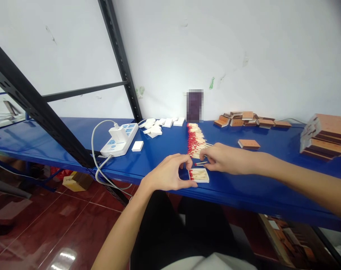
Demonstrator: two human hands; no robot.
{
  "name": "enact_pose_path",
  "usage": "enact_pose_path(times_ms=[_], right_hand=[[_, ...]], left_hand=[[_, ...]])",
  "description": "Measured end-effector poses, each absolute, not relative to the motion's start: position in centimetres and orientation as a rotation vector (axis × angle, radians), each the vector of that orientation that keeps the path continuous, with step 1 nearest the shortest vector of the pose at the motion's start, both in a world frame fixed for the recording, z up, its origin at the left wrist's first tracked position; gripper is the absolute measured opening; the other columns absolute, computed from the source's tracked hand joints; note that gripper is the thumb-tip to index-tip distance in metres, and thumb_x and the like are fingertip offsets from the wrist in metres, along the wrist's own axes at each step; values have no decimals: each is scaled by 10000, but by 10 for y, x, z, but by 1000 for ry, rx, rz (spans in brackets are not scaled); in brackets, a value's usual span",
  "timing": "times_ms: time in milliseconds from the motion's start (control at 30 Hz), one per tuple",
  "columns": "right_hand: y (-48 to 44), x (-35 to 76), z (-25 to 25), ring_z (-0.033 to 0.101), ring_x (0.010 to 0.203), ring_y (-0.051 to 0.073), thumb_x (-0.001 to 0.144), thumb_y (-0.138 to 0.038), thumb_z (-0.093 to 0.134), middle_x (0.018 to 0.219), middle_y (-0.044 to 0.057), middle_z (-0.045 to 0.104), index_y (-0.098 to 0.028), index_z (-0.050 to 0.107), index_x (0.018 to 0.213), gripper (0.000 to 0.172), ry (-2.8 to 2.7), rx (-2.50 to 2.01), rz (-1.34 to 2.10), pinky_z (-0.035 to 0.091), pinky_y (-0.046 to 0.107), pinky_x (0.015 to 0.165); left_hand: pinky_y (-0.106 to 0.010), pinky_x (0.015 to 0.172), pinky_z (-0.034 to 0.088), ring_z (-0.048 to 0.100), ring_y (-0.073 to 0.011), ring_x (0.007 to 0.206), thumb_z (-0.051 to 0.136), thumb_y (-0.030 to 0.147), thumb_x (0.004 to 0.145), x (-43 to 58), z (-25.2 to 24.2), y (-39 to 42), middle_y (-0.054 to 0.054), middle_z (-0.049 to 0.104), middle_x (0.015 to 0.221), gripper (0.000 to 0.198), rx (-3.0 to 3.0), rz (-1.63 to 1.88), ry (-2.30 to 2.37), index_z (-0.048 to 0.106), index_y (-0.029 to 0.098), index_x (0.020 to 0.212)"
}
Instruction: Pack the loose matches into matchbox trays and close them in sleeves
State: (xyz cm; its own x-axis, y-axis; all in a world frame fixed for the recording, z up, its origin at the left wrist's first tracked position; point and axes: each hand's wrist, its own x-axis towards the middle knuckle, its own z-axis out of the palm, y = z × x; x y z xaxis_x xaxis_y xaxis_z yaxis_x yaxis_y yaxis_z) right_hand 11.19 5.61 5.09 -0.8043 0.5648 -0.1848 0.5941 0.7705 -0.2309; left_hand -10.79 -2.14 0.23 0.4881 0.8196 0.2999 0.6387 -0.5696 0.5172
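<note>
A small white tray filled with red-tipped matches lies near the front edge of the blue shelf. My left hand holds its left end between thumb and fingers. Just behind the tray, my right hand pinches a few matches, their red heads pointing left. A large heap of matches spreads behind both hands, heads mostly to the left. One orange-brown matchbox sleeve lies to the right of the heap.
White trays and a power strip with cables are on the left. Matchbox sleeves lie by the wall, with more stacked at far right. A black rack post rises at the back left.
</note>
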Motion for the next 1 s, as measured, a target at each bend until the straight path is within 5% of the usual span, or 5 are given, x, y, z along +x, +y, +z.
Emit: enact_pose_path(times_ms=[600, 1000], right_hand=[[49, 111, 65, 484, 587, 145, 889, -243, 523, 686, 2, 579, -199, 548, 765, 134, 2832, 928, -489, 340, 263, 546], [44, 112, 61, 519, 683, 188, 924, -460, 561, 844, 29, 619, -221, 530, 947, 243, 3022, 798, -637, 354, 290, 587]], left_hand=[[-238, 647, 375, 469, -129, 717, 845, 462, 740, -108, -1, -18, 54, 545, 806, 415, 2186, 851, 1231, 556, 212, 902], [-253, 702, 425, 518, -137, 756, 832, 447, 767, -109, -1, -17, 21, 622, 940, 454, 2189, 860, 1207, 583, 224, 1073]])
